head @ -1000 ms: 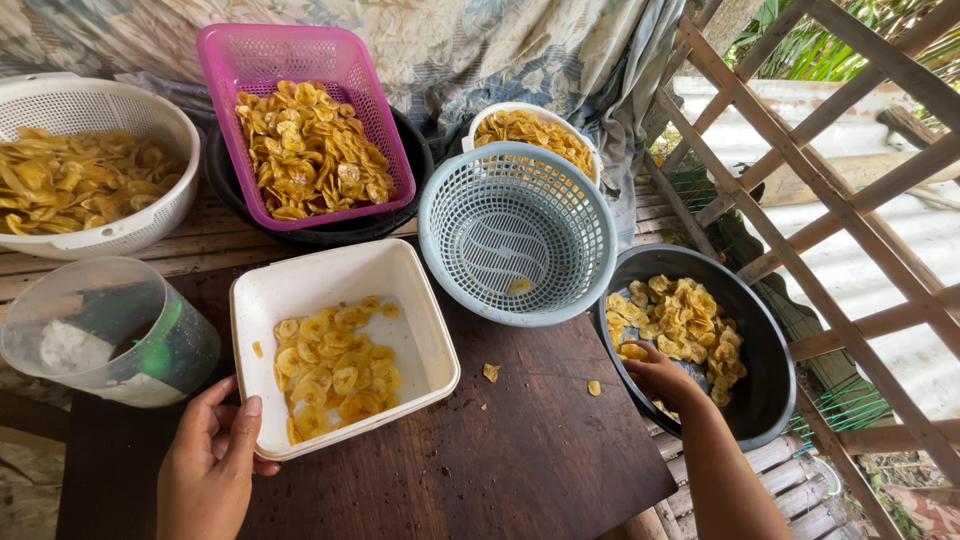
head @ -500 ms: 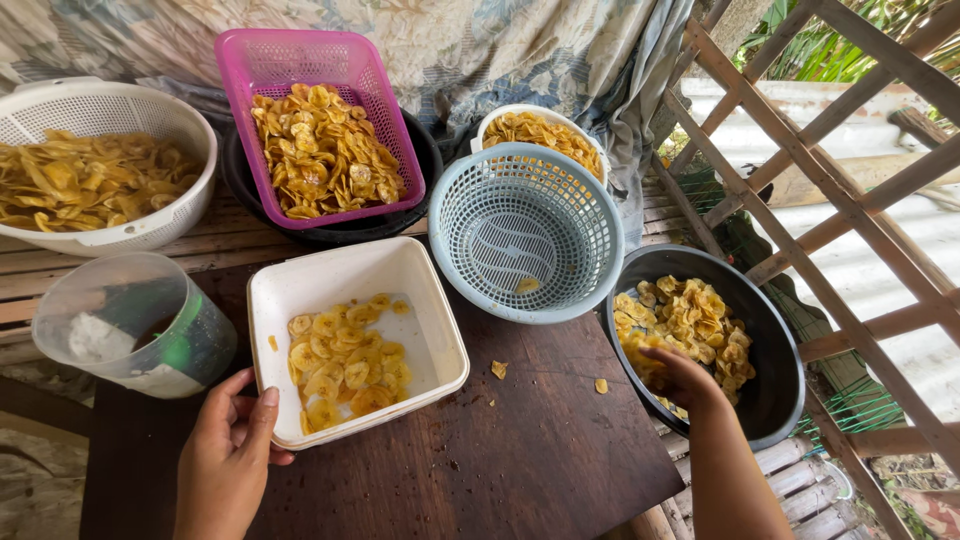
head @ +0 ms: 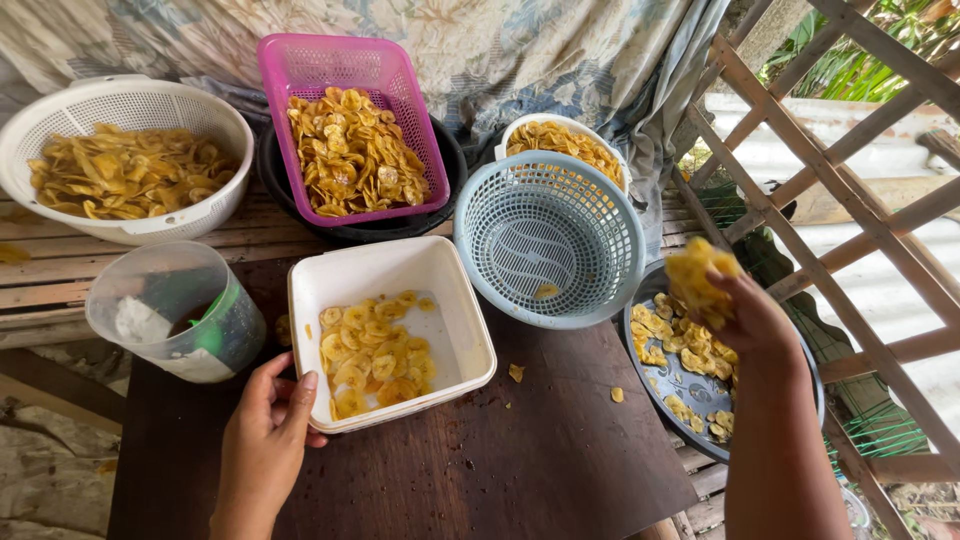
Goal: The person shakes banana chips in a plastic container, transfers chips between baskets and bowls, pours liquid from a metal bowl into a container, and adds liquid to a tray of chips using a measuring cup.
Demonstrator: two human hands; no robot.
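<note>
Since half a second ago, right hand (head: 745, 315) has risen out of the dark pan (head: 655, 385), fingers closed on a clump of chips (head: 697, 275). Left hand (head: 272, 420) lies open against the white tub (head: 470, 335), probably steadying it. Beyond sits the blue basket (head: 610, 210), nearly empty.

Two bare, sleeveless forearms
</note>
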